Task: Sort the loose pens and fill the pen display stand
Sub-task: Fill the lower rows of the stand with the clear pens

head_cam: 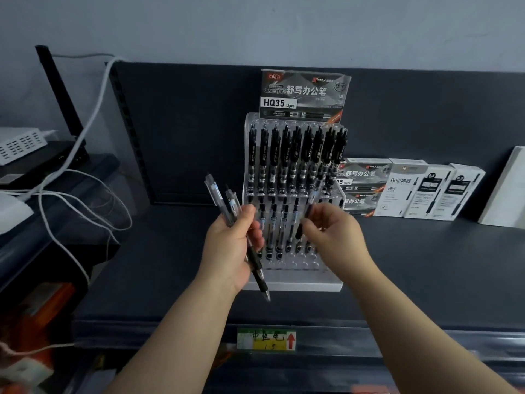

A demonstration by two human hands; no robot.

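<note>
A clear acrylic pen display stand (305, 277) sits on the dark shelf, with a printed header card on top. Its upper tier is full of black pens (295, 157); the lower tier holds several pens on the left and middle. My left hand (231, 245) grips a bundle of loose pens (224, 200), their clear ends pointing up-left and one black tip hanging below my palm. My right hand (331, 231) pinches a single pen (311, 203) in front of the right part of the stand, its upper end blurred against the stand.
Boxes of pens (412, 189) stand to the right of the display against the back panel. White cables (85, 155) and a white device (21, 145) lie at the left. A price label (265, 339) is on the shelf's front edge.
</note>
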